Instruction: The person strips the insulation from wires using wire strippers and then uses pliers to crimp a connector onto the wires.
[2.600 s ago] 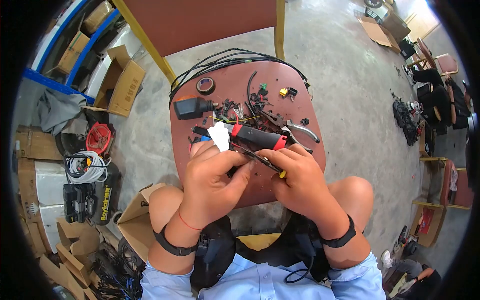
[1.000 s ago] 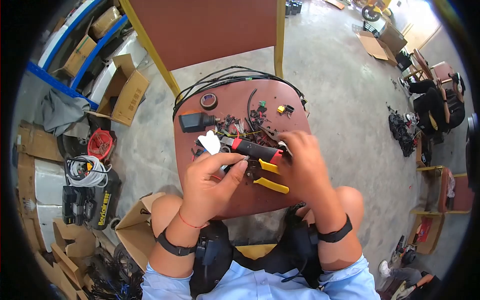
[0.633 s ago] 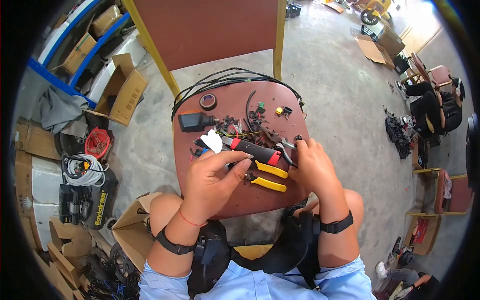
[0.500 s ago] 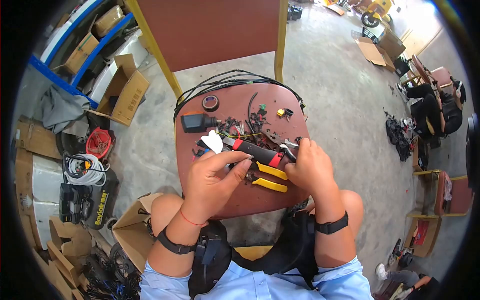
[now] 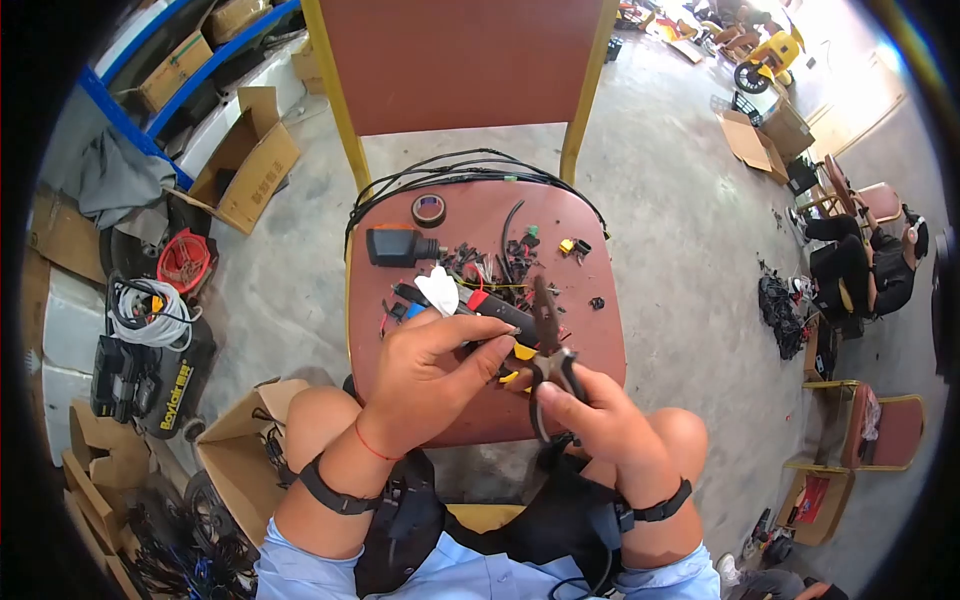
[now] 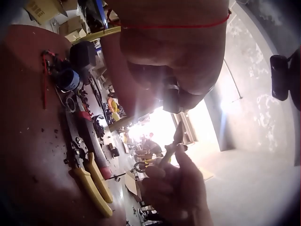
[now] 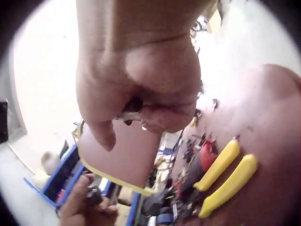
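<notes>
One small piece (image 5: 514, 331) pinched in left hand (image 5: 435, 375), right hand (image 5: 615, 425) fingers curled round pliers (image 5: 546, 315), both over seat (image 5: 480, 425).

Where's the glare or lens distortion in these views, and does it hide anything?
Head: fisheye curving, black corners, pale flare at upper right. Left wrist: strong backlight whites out detail above the bare right hand. Right wrist: blown-out background, yet the yellow plastic tool handles show clearly.
</notes>
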Demonstrator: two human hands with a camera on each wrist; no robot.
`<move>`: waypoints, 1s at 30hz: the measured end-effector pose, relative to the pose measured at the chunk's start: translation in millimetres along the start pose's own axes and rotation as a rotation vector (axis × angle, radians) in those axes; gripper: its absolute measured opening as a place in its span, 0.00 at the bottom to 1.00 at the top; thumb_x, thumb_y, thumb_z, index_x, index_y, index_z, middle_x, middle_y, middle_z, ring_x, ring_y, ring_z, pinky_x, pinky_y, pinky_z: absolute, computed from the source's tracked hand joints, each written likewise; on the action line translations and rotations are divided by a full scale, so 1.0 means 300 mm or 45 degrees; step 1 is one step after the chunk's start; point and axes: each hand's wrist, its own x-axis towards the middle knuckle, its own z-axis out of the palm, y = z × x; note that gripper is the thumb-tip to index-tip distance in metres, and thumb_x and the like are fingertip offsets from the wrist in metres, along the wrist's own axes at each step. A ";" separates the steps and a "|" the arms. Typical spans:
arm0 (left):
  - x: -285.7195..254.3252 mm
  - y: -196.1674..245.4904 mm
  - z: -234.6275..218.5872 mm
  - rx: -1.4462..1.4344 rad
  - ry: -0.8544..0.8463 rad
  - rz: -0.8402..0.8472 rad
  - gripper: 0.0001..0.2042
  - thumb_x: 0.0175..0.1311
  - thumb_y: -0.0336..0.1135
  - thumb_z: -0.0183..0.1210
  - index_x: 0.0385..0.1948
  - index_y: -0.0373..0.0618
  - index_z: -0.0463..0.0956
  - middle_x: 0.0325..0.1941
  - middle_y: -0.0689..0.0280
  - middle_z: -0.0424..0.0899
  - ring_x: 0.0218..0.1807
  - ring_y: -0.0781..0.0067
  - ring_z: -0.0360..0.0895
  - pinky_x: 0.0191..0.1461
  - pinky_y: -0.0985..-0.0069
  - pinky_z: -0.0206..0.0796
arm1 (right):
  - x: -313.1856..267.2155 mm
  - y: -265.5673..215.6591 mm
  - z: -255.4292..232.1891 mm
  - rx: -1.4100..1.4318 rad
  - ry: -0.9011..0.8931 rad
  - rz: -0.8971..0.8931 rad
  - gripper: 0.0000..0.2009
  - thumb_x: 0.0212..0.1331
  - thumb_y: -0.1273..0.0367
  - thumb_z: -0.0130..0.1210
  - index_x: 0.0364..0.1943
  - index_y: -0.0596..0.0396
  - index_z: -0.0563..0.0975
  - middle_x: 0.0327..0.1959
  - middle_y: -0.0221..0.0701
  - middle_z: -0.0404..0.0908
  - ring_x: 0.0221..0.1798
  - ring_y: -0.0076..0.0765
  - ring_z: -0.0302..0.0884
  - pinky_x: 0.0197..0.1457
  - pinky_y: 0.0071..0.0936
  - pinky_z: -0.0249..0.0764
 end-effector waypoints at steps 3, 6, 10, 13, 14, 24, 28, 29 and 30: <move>0.002 0.017 0.007 -0.081 -0.004 -0.022 0.08 0.63 0.28 0.70 0.42 0.40 0.88 0.32 0.62 0.88 0.32 0.75 0.84 0.37 0.77 0.75 | 0.012 0.016 0.057 0.056 0.055 0.002 0.13 0.74 0.63 0.58 0.52 0.58 0.79 0.35 0.21 0.79 0.39 0.16 0.73 0.43 0.23 0.72; 0.010 0.009 0.004 -0.057 -0.050 -0.004 0.07 0.63 0.27 0.70 0.42 0.39 0.88 0.33 0.62 0.89 0.33 0.74 0.85 0.39 0.77 0.75 | 0.007 0.019 0.047 0.037 0.003 0.040 0.12 0.74 0.64 0.59 0.48 0.59 0.79 0.34 0.25 0.81 0.38 0.19 0.74 0.42 0.26 0.73; 0.008 -0.017 0.013 -0.085 -0.094 -0.043 0.07 0.63 0.27 0.70 0.41 0.39 0.88 0.33 0.61 0.90 0.33 0.74 0.85 0.37 0.77 0.75 | 0.014 0.065 0.034 -0.097 -0.004 -0.038 0.11 0.72 0.65 0.60 0.45 0.60 0.78 0.34 0.30 0.82 0.38 0.23 0.77 0.42 0.30 0.74; 0.003 -0.024 0.017 -0.056 -0.084 -0.067 0.07 0.61 0.30 0.72 0.39 0.40 0.89 0.31 0.63 0.90 0.31 0.72 0.83 0.37 0.75 0.72 | 0.008 0.039 0.039 -0.186 0.004 -0.092 0.10 0.71 0.66 0.60 0.45 0.60 0.78 0.34 0.33 0.83 0.37 0.26 0.78 0.42 0.31 0.75; 0.002 -0.024 0.017 -0.010 -0.073 -0.068 0.07 0.61 0.30 0.72 0.38 0.41 0.89 0.30 0.63 0.90 0.31 0.71 0.83 0.37 0.74 0.71 | 0.007 0.039 0.040 -0.202 0.016 -0.118 0.10 0.71 0.67 0.60 0.45 0.60 0.78 0.34 0.34 0.83 0.37 0.27 0.78 0.41 0.32 0.75; -0.006 -0.030 0.029 0.132 -0.071 -0.187 0.07 0.58 0.34 0.73 0.36 0.44 0.89 0.28 0.65 0.88 0.31 0.66 0.81 0.42 0.69 0.68 | -0.002 0.010 0.045 -0.467 0.077 -0.221 0.10 0.62 0.72 0.58 0.44 0.63 0.77 0.38 0.48 0.83 0.42 0.59 0.82 0.45 0.44 0.76; 0.000 -0.011 0.030 0.253 -0.052 -0.091 0.07 0.58 0.34 0.73 0.35 0.44 0.89 0.27 0.64 0.88 0.30 0.65 0.81 0.43 0.69 0.67 | -0.006 0.014 0.044 -0.527 0.091 -0.239 0.12 0.59 0.74 0.58 0.47 0.63 0.77 0.39 0.51 0.82 0.44 0.64 0.81 0.47 0.45 0.77; 0.000 -0.013 0.031 0.259 -0.049 -0.078 0.07 0.58 0.34 0.73 0.35 0.44 0.89 0.27 0.64 0.87 0.30 0.65 0.81 0.42 0.69 0.67 | -0.007 0.016 0.044 -0.534 0.091 -0.247 0.14 0.59 0.74 0.58 0.48 0.63 0.77 0.40 0.51 0.82 0.45 0.64 0.81 0.48 0.45 0.77; 0.000 -0.017 0.032 0.266 -0.046 -0.066 0.07 0.58 0.34 0.73 0.35 0.44 0.89 0.27 0.64 0.87 0.30 0.65 0.81 0.42 0.69 0.67 | -0.007 0.018 0.045 -0.542 0.090 -0.255 0.15 0.58 0.74 0.58 0.49 0.63 0.77 0.40 0.51 0.82 0.46 0.65 0.81 0.49 0.45 0.77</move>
